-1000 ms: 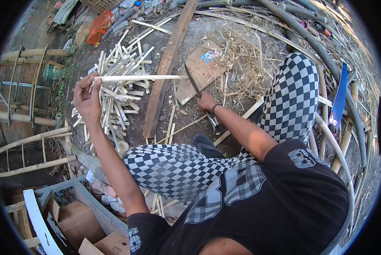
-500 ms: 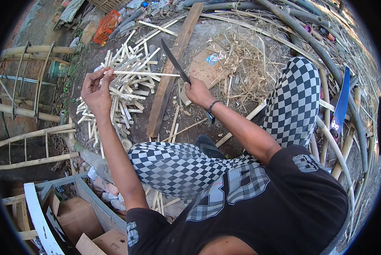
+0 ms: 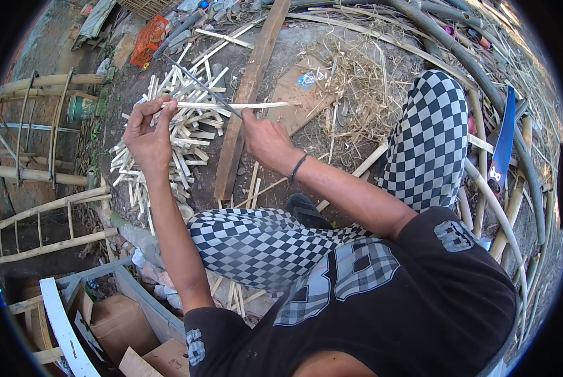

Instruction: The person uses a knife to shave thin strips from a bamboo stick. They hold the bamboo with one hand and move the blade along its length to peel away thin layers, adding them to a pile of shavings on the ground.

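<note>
A long pale bamboo strip (image 3: pixel 269 105) is pinched at its left end by the fingertips of my left hand (image 3: pixel 151 138). The strip runs level to the right, past the knife. My right hand (image 3: pixel 269 143) is wrapped round the handle of a long dark-bladed knife (image 3: pixel 200 84), whose tip points far left. The blade crosses the strip just left of my right knuckles; whether it bites into the wood I cannot tell. Beneath and beyond my left hand lies a heap of cut bamboo strips (image 3: pixel 193 151). A wooden plank (image 3: pixel 258 66) lies under the strip, between heap and cardboard.
A flattened cardboard piece (image 3: pixel 294 116) lies beside a mound of shavings (image 3: pixel 357 81). A blue-bladed saw (image 3: pixel 503 141) rests by my knee among bamboo poles (image 3: pixel 479 69) at the right. An orange crate (image 3: pixel 148 43) stands far left. Bamboo ladder-like frames (image 3: pixel 49 248) and cardboard boxes (image 3: pixel 121 323) fill the left.
My right hand has moved left along the strip, and the knife now tilts further left. More of the strip shows to the right of the blade. My left hand keeps its pinch.
</note>
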`<state>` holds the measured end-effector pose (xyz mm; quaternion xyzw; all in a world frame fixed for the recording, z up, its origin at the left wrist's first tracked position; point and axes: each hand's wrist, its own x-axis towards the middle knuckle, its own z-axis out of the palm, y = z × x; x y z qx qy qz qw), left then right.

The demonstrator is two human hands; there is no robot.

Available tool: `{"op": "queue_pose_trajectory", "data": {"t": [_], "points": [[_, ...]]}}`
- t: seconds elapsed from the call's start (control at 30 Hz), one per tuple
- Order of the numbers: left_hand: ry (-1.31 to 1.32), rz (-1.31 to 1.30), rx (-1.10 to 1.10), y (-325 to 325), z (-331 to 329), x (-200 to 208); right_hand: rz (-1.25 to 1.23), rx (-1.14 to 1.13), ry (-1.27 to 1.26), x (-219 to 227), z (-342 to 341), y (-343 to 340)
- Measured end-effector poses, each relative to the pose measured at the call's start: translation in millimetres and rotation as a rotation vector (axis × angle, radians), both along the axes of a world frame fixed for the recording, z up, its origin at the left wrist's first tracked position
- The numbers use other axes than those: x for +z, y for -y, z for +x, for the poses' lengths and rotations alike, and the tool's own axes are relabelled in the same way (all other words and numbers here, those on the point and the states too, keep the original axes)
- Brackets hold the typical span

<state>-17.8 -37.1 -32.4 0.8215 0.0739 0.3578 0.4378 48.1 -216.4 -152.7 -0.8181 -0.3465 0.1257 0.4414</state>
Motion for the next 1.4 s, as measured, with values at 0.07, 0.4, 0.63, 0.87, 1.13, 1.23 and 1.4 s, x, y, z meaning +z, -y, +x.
{"op": "queue_pose_trajectory", "data": {"t": [0.07,0.4,0.63,0.87,1.13,1.23,1.4], "points": [[-0.024,0.013,0.061,-2.7,-1.5,-0.1,-0.01,-0.001,0.016,-10.6,5.0,3.4],[0.027,-0.077,0.019,-22.4,0.5,-7.0,0.057,-0.037,0.001,-70.4,11.2,-4.0],[-0.008,-0.127,0.077,-30.1,3.5,-4.5,-0.123,-0.121,-0.01,-100.6,22.6,-5.4],[0.002,-0.104,0.032,-31.2,2.8,-6.2,-0.131,-0.165,0.012,-135.1,30.6,12.7],[0.006,-0.071,0.067,-34.3,3.1,-5.5,-0.209,-0.119,-0.038,-149.1,33.9,1.3],[-0.005,-0.055,0.07,-32.4,1.8,-5.1,-0.216,-0.098,-0.019,-153.0,35.6,14.8],[-0.009,-0.107,0.084,-31.7,2.8,-3.4,-0.346,-0.208,-0.121,-159.3,42.1,10.9]]}}
